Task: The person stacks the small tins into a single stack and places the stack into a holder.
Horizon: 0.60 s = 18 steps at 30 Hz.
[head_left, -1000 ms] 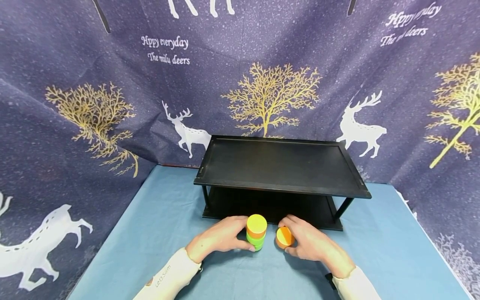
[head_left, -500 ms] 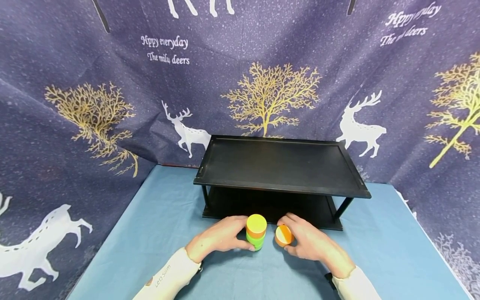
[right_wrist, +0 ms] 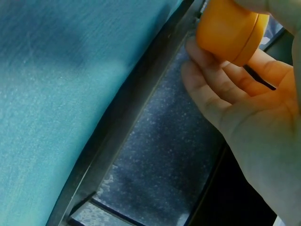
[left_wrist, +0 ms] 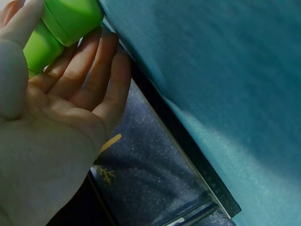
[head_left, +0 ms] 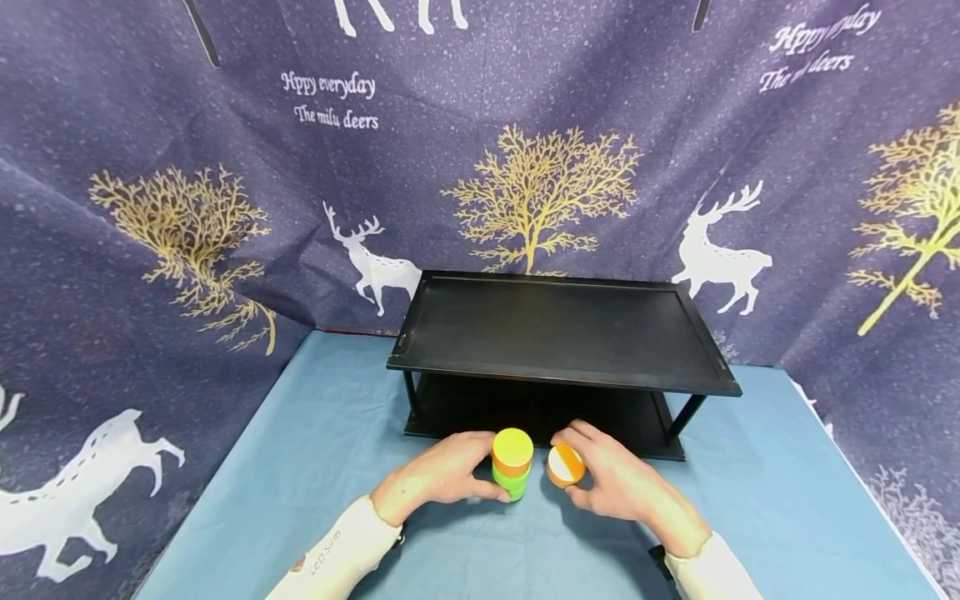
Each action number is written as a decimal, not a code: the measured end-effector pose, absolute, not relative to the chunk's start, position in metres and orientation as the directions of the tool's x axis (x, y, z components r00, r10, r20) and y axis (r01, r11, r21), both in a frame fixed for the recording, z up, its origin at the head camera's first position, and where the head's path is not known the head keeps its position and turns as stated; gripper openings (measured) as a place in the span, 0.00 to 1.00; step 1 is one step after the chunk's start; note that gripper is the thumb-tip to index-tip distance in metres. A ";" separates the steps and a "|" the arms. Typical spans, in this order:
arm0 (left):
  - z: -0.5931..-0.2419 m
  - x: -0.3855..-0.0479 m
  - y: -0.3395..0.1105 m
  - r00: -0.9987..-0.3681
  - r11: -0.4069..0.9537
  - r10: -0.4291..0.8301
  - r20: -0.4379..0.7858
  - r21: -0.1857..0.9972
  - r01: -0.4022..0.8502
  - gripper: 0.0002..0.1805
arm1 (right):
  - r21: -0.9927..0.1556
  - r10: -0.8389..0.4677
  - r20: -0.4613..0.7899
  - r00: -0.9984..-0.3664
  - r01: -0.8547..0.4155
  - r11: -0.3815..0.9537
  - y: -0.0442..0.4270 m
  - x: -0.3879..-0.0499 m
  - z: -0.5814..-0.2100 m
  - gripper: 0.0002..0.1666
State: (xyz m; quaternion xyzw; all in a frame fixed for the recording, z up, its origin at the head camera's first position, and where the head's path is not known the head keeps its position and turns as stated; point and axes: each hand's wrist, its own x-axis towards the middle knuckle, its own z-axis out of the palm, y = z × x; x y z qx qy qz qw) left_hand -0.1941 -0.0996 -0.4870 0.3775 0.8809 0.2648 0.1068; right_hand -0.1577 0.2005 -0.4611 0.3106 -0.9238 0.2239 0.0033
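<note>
My left grip is curled in a pinch round a green cylinder, which sits at 3 o'clock from the middle of that hand. My thumb presses it at about 7 o'clock and my fingers reach behind it at about 11. On top of it rests an orange piece with a yellow upper face, so the two form an upright stack. The left wrist view shows the green sides against my thumb and fingers.

My right grip pinches an orange round piece at 9 o'clock from the middle of the hand, with my fingertips at its 12 to 1 o'clock and my thumb near its 5. Its upward face is split between orange and white. It lies at 3 o'clock from the stack, near it, with a narrow gap between; I cannot tell whether it touches the table, which is covered in blue cloth.

At 12 o'clock from both grips, just beyond my fingers, stands a black two-tier shelf. Behind it hangs a dark blue curtain printed with deer and golden trees. Pale sleeves cover both my forearms.
</note>
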 end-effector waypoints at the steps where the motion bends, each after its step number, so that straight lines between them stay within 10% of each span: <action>1: -0.487 -0.194 -0.100 -0.693 0.575 0.721 0.011 0.547 0.608 0.35 | -0.409 -0.570 0.152 -0.808 -0.576 0.707 0.200 -0.158 -0.461 0.36; 18: -0.488 -0.195 -0.100 -0.685 0.562 0.728 0.016 0.557 0.611 0.35 | -0.441 -0.552 0.218 -0.805 -0.586 0.680 0.200 -0.157 -0.457 0.35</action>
